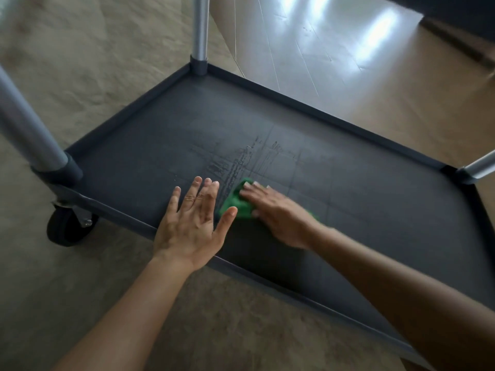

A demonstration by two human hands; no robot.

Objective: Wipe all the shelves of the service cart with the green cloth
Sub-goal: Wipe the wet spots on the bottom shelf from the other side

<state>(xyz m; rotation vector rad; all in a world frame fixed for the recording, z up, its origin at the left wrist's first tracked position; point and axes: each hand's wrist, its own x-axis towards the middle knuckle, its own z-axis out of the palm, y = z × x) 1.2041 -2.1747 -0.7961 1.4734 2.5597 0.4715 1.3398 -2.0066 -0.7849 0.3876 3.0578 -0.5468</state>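
Note:
The dark grey bottom shelf (pixel 361 183) of the service cart fills the middle of the view, with a raised rim all round. My right hand (pixel 278 215) lies flat on the bunched green cloth (pixel 238 202) and presses it onto the shelf near the front middle. Wet streaks (pixel 235 162) show on the shelf just beyond the cloth. My left hand (pixel 192 223) hovers or rests over the front rim just left of the cloth, fingers spread and straight, holding nothing.
Silver posts rise from the shelf corners at the left (pixel 24 124), the back (pixel 200 28) and the right (pixel 479 164). A black caster wheel (pixel 67 228) sits under the front left corner. Beige carpet lies around; glossy floor (pixel 334 44) is beyond.

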